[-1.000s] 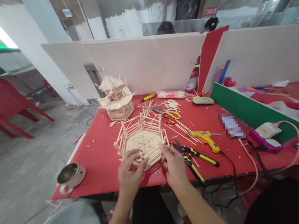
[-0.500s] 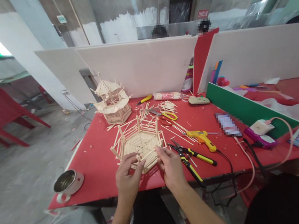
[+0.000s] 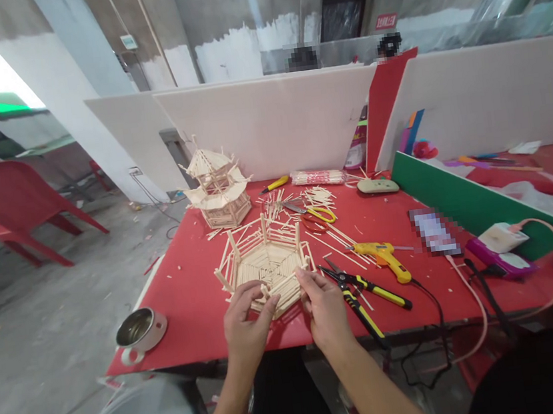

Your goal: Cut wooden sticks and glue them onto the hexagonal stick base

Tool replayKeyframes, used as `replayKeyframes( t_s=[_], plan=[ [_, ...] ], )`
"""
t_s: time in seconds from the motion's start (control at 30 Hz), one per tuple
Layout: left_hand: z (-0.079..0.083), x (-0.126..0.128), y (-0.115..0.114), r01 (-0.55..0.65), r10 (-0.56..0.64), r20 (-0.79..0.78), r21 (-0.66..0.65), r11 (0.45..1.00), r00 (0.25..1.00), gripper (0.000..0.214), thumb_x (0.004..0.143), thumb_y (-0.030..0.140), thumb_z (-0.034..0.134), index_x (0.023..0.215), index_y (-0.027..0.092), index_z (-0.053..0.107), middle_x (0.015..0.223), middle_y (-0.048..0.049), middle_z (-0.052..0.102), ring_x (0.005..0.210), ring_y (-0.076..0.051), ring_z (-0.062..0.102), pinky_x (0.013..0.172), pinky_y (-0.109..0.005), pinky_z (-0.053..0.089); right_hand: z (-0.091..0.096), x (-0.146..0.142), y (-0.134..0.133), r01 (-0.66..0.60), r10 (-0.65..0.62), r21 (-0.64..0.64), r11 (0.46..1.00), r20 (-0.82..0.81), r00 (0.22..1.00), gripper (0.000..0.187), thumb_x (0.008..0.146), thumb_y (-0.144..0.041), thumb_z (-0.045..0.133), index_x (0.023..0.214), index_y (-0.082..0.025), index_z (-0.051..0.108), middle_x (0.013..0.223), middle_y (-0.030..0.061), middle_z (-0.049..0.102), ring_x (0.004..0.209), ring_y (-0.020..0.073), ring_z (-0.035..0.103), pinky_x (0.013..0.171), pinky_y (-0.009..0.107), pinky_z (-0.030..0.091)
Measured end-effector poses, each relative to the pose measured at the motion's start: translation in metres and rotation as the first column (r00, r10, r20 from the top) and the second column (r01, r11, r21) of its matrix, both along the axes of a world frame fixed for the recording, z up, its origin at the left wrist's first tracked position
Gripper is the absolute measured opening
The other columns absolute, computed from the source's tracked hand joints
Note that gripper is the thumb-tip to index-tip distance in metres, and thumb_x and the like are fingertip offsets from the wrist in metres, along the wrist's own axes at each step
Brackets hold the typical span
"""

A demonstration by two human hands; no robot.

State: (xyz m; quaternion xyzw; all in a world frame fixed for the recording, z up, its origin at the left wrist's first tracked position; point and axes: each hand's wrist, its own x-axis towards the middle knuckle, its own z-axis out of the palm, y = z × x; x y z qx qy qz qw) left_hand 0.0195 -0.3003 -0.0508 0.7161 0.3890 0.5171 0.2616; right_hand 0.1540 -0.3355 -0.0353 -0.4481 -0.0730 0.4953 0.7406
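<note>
A hexagonal base of thin wooden sticks (image 3: pixel 266 265) lies on the red table (image 3: pixel 187 298), with short upright posts at its corners. My left hand (image 3: pixel 248 328) grips its near edge, fingers curled around the rim. My right hand (image 3: pixel 325 308) pinches the near right corner of the same base. Behind it stands a finished two-tier stick pagoda (image 3: pixel 217 189).
Black-and-yellow pliers (image 3: pixel 362 294) lie right of my right hand, then a yellow glue gun (image 3: pixel 383 255). Loose sticks and yellow scissors (image 3: pixel 315 214) sit behind the base. A metal cup (image 3: pixel 137 328) stands at the table's left corner. White dividers (image 3: pixel 271 124) back the table; a red chair (image 3: pixel 13 199) stands left.
Both hands keep their hold on the stick base. Only the camera view has shifted slightly; the base and tools stay where they were.
</note>
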Motion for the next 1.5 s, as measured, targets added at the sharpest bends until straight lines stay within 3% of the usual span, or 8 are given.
replayKeyframes(
  t_s=[0.57, 1.03, 1.27, 1.5],
  plan=[
    [0.002, 0.001, -0.001, -0.022, 0.022, -0.018, 0.025, 0.999, 1.0, 0.008, 0.084, 0.026, 0.069, 0.086, 0.019, 0.069, 0.094, -0.0069, 0.069, 0.088, -0.019, 0.067, 0.078, -0.03, 0.052, 0.002, -0.001, 0.0, -0.006, 0.007, 0.022, 1.0, -0.034, 0.999, 0.038, 0.054, -0.044, 0.09, 0.065, -0.015, 0.067, 0.049, -0.0092, 0.039, 0.047, 0.0034, 0.031, 0.045, 0.017, 0.027],
    [-0.001, 0.0, 0.001, -0.019, 0.019, -0.027, 0.025, 1.0, 0.999, 0.007, 0.085, 0.025, 0.068, 0.088, 0.019, 0.069, 0.096, -0.0063, 0.068, 0.092, -0.019, 0.066, 0.081, -0.03, 0.052, 0.003, 0.001, 0.002, 0.013, -0.013, -0.009, 1.0, 0.043, 0.999, 0.039, 0.057, -0.048, 0.086, 0.066, -0.014, 0.069, 0.048, -0.009, 0.04, 0.046, 0.0035, 0.027, 0.043, 0.019, 0.022],
    [-0.009, -0.003, 0.006, 0.039, -0.039, 0.016, 0.018, 0.999, 0.999, 0.007, 0.086, 0.022, 0.068, 0.092, 0.02, 0.069, 0.1, -0.0077, 0.066, 0.094, -0.02, 0.065, 0.081, -0.031, 0.053, 0.008, 0.001, 0.002, -0.017, 0.017, 0.037, 0.999, 0.0, 1.0, 0.033, 0.059, -0.043, 0.086, 0.069, -0.016, 0.071, 0.052, -0.0054, 0.051, 0.052, 0.0084, 0.042, 0.052, 0.023, 0.038],
    [-0.005, -0.002, 0.004, 0.026, -0.025, -0.016, 0.035, 0.999, 1.0, 0.007, 0.085, 0.022, 0.068, 0.092, 0.02, 0.068, 0.099, -0.0062, 0.066, 0.093, -0.019, 0.065, 0.082, -0.031, 0.051, 0.007, 0.001, 0.003, -0.019, 0.019, 0.038, 0.999, 0.007, 1.0, 0.034, 0.058, -0.043, 0.086, 0.069, -0.015, 0.071, 0.053, -0.0049, 0.053, 0.051, 0.0085, 0.043, 0.052, 0.024, 0.038]
  ],
)
